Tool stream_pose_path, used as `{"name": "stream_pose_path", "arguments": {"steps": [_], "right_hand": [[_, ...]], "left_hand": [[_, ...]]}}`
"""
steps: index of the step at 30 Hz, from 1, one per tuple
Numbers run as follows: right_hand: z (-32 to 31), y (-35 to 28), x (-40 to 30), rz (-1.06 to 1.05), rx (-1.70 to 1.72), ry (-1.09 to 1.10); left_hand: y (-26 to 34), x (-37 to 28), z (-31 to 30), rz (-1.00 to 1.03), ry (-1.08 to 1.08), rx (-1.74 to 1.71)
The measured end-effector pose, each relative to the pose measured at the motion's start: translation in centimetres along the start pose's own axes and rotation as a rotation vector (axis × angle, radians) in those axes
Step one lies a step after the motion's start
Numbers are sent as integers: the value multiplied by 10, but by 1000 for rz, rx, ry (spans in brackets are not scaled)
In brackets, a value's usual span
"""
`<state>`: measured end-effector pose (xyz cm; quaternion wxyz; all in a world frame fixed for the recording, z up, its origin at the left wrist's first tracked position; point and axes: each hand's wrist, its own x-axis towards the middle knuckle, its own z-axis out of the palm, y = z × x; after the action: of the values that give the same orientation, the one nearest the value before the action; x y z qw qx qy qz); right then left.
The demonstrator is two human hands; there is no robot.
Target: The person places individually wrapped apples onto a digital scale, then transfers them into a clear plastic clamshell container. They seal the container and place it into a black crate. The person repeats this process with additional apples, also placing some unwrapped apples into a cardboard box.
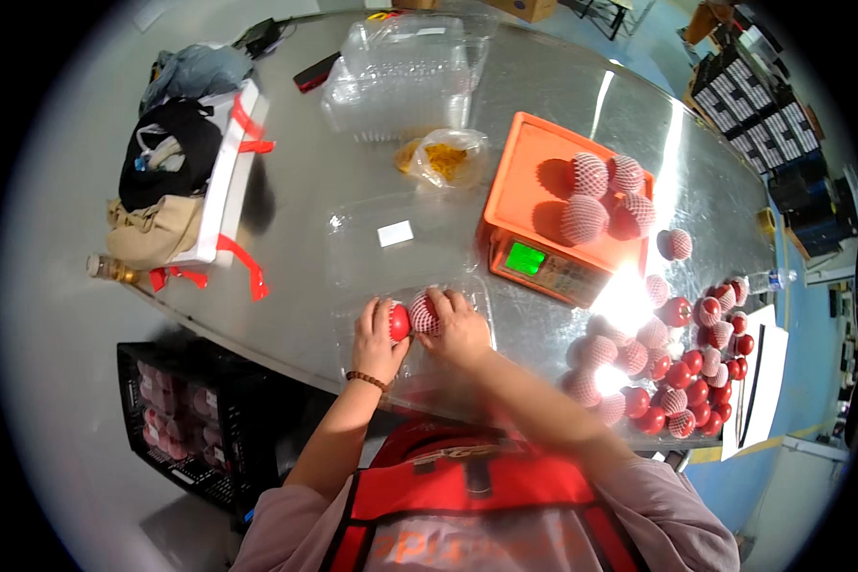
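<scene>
My left hand closes around a red round fruit partly wrapped in a foam net. Beside it, my right hand grips another red fruit in a white foam net. Both fruits are over the near half of an open clear plastic clamshell box, whose lid with a white label lies flat beyond. An orange digital scale stands to the right, bearing several netted fruits. Further right lie many red fruits, some netted and some bare.
Stacked clear clamshells stand at the back, with a plastic bag of yellow bands before them. A white foam box holding bags and cloth sits at the left. Below the table's left edge is a black crate of packed fruit.
</scene>
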<state>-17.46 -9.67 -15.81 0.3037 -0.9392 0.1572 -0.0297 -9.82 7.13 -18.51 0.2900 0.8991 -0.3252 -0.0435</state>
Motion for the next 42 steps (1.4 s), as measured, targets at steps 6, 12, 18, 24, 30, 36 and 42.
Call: {"name": "stream_pose_path", "arguments": {"steps": [6,12,18,24,30,36,42], "right_hand": [[-105,40,7,-128,-111,739],[-185,102,38,183,-395,739],[-210,135,37,262,7,598],[-200,111,30,238,-206,497],[-126,26,-2,-70,121,386],[-14,7,-4,-110,-205,-46],[-63,8,-9,-238,-56,93]], "left_hand": [[10,-5,-24,-91,-94,-12],[10,9,-25,74,-220,166],[16,13,-39,-75,-287,300],[48,13,-23,156,-221,262],[61,35,2,196,-319,272],[33,28,-15,198,-136,283],[35,21,-26,207,-173,310]]}}
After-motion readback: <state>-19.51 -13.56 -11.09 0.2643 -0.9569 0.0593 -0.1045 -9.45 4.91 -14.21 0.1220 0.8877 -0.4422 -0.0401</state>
